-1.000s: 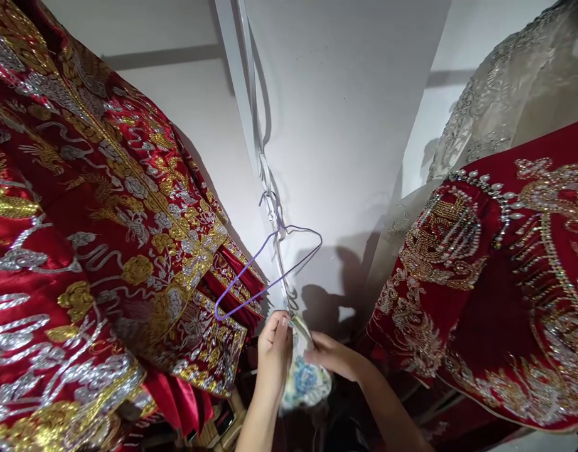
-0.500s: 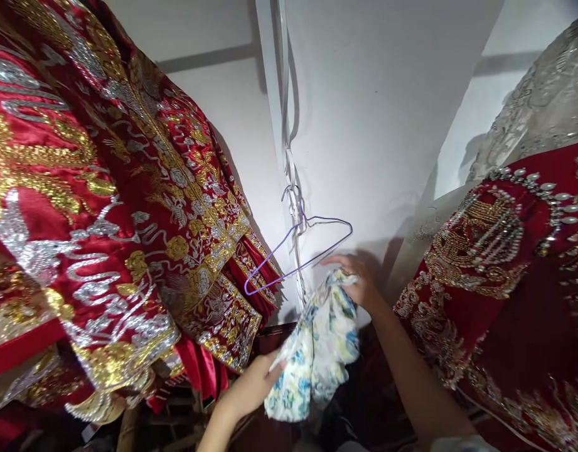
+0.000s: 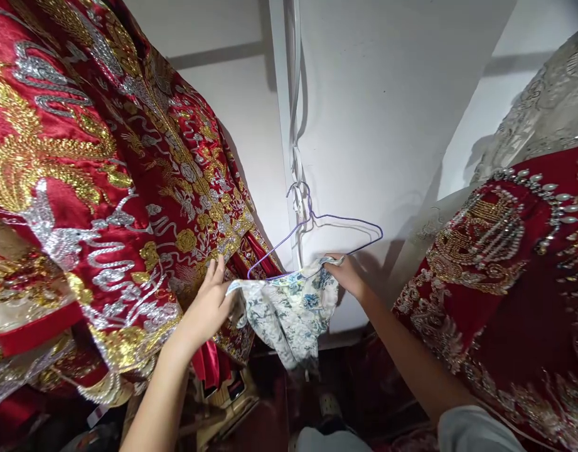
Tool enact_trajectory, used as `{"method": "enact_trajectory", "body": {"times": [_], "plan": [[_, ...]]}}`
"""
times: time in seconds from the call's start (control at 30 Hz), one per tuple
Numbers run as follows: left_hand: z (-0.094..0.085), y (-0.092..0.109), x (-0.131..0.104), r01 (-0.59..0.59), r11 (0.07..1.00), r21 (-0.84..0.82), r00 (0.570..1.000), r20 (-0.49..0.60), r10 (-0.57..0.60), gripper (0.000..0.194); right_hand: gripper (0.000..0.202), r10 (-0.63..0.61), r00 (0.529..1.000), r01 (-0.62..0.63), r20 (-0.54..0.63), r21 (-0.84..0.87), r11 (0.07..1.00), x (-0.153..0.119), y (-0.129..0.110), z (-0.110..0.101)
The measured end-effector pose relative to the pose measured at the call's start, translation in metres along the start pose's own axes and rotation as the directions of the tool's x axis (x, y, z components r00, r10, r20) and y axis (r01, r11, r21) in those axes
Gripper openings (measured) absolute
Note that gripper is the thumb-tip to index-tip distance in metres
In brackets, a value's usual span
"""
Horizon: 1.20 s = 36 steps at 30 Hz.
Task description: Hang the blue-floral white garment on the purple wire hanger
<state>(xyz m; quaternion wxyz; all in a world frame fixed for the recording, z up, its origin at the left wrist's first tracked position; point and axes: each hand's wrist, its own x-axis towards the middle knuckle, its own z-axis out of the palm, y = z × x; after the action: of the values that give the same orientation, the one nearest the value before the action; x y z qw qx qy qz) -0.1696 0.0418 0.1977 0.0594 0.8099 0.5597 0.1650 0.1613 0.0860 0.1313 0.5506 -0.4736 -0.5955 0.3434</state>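
- Left hand [image 3: 206, 309] pinches one top corner of the flowered cloth [image 3: 293, 314]; right hand [image 3: 349, 276] grips the other.
- The cloth hangs between both hands, top edge stretched sideways.
- The purple hanger [image 3: 311, 216], also long sideways, lies just beyond that edge.

The white, blue-flowered fabric piece [image 3: 289, 317] hides part of the lower bar of the purple wire hanger [image 3: 312, 215]. The left view edge crops the red, gold-embroidered satin jacket [image 3: 187, 188]; the right edge crops the red beaded garment [image 3: 500, 314].
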Motion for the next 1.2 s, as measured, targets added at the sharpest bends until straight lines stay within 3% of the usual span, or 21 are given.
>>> {"method": "enact_trajectory", "body": {"times": [0.1, 0.2, 0.3, 0.43, 0.57, 0.7, 0.87, 1.0, 1.07, 1.13, 1.2], "plan": [[-0.01, 0.014, 0.014, 0.046, 0.998, -0.046, 0.999, 0.003, -0.046, 0.051, 0.016, 0.017, 1.0, -0.018, -0.021, 0.0, 1.0, -0.009, -0.005, 0.003], [-0.008, 0.028, 0.028, 0.084, 0.992, -0.092, 0.996, -0.02, -0.086, 0.055, 0.018, 0.053, 0.998, -0.054, -0.045, -0.028, 0.998, -0.019, -0.007, 0.012], [-0.006, 0.044, 0.042, -0.039, 0.98, -0.197, 0.989, -0.145, 0.01, 0.055, 0.018, 0.051, 0.997, -0.053, -0.049, -0.043, 0.998, -0.028, -0.01, 0.021], [-0.012, 0.06, 0.059, -0.221, 0.934, -0.28, 0.943, -0.306, 0.131, 0.044, 0.017, 0.002, 0.997, -0.005, -0.081, -0.047, 0.999, -0.033, -0.015, 0.027], [-0.023, 0.057, 0.071, -0.377, 0.845, -0.379, 0.925, -0.208, 0.319, 0.037, 0.011, -0.013, 0.996, 0.009, -0.086, -0.048, 0.999, -0.029, -0.018, 0.02], [-0.025, 0.047, 0.084, -0.346, 0.754, -0.559, 0.937, -0.159, 0.312, 0.039, 0.014, 0.005, 0.995, -0.015, -0.104, -0.098, 0.995, -0.026, -0.025, 0.021], [-0.013, 0.05, 0.101, -0.357, 0.831, -0.427, 0.928, -0.064, 0.366, 0.039, 0.027, -0.055, 0.993, 0.035, -0.104, -0.183, 0.982, -0.033, -0.03, 0.037], [0.004, 0.058, 0.105, -0.339, 0.885, -0.319, 0.94, -0.096, 0.326, 0.034, 0.022, -0.055, 0.987, 0.011, -0.154, -0.273, 0.962, -0.041, -0.027, 0.032], [0.008, 0.058, 0.106, -0.36, 0.859, -0.363, 0.933, -0.119, 0.34, 0.033, 0.013, -0.102, 0.947, 0.022, -0.306, -0.255, 0.967, -0.041, -0.028, 0.018], [0.008, 0.056, 0.108, -0.372, 0.832, -0.412, 0.927, -0.122, 0.354, 0.032, 0.046, -0.156, 0.846, 0.03, -0.509, -0.247, 0.969, -0.038, -0.031, -0.004], [0.004, 0.053, 0.11, -0.366, 0.815, -0.45, 0.927, -0.098, 0.362, 0.032, 0.066, -0.185, 0.744, 0.008, -0.642, -0.268, 0.963, -0.032, -0.036, -0.029]]}}
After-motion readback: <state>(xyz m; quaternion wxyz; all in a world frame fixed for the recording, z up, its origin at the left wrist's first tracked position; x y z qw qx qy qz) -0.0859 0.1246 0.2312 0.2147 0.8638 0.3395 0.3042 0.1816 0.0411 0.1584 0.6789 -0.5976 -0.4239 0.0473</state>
